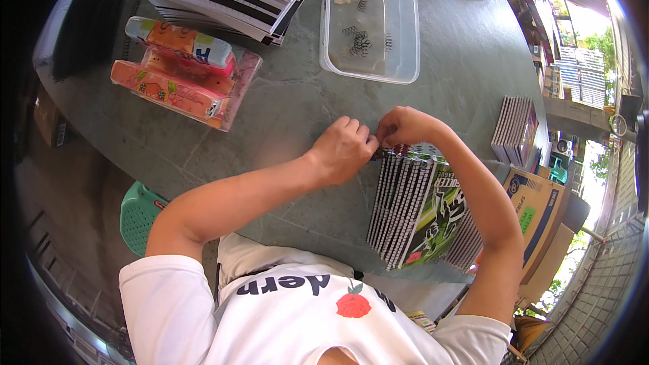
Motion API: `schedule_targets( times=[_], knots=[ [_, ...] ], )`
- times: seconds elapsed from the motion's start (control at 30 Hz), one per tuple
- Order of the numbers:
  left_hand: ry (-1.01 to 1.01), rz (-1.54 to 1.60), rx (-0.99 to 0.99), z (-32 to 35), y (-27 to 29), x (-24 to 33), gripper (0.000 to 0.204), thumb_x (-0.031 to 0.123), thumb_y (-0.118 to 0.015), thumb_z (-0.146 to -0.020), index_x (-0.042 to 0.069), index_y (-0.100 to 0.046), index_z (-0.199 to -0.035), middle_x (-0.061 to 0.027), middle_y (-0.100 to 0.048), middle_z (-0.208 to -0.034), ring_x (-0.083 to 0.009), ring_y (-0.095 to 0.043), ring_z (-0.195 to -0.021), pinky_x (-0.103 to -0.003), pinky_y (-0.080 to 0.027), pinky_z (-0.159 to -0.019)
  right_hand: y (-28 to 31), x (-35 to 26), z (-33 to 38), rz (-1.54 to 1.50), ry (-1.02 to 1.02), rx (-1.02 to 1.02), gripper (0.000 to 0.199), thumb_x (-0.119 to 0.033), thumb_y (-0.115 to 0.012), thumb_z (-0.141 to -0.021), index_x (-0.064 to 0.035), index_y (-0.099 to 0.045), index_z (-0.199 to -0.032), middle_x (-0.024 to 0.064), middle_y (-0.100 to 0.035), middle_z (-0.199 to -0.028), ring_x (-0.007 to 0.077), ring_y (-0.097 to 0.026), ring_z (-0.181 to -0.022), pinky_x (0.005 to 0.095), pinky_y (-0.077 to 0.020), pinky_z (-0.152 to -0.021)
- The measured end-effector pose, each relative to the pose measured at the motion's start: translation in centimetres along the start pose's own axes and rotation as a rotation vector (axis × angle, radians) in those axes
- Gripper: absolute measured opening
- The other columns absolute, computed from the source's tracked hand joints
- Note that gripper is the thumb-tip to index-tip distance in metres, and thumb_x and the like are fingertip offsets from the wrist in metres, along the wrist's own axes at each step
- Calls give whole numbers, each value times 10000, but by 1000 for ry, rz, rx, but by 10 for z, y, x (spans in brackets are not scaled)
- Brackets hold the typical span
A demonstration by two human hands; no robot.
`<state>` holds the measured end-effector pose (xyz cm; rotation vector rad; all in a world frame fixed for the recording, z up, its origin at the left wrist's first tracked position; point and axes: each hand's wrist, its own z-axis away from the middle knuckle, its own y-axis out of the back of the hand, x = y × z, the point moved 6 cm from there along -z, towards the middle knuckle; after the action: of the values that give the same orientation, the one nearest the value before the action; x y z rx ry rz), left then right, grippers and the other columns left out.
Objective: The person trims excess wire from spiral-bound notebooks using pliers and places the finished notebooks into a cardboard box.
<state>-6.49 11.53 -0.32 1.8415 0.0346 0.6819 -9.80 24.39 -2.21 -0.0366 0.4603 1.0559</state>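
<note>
Head view shows the left hand (341,151) and the right hand (409,127) meeting at the far end of a stack of spiral-bound notebooks (399,209) on the grey-green table (291,105). Fingers on both hands bend inward, their tips close together; I cannot tell whether they clamp on anything. Beyond sits a clear tub (399,20) holding dark wire coils (360,43); orange-pink packets (152,88) lie leftward.

Daylight glares from the right, washing out the gaps around the foliage (598,42), while the table (291,98) is softly lit, the floor (91,186) looks dim, and fisheye distortion bends edges toward a dark rim.
</note>
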Motion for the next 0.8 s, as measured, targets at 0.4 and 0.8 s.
schedule_targets(
  times=[0.4, 0.8],
  knots=[
    [-10, -100, 140, 6, 14, 0, 236, 119, -577, -676, 29, -583, -894, -109, -561, -814, -251, -528, -819, -355, -403, -762, 1, 4, 4, 16, -13, 65, 156, -42, -620, -738, 17, -675, -871, 93, -666, -749, 156, -641, -626, 281, -550, -597],
    [122, 90, -146, 4, -3, -7, 230, 123, -589, -670, 42, -583, -885, -99, -561, -833, -230, -535, -827, -368, -404, -758, 3, 8, 7, -36, 51, 65, 125, -31, -642, -715, 31, -648, -824, 89, -659, -733, 154, -646, -632, 274, -548, -593]
  ],
)
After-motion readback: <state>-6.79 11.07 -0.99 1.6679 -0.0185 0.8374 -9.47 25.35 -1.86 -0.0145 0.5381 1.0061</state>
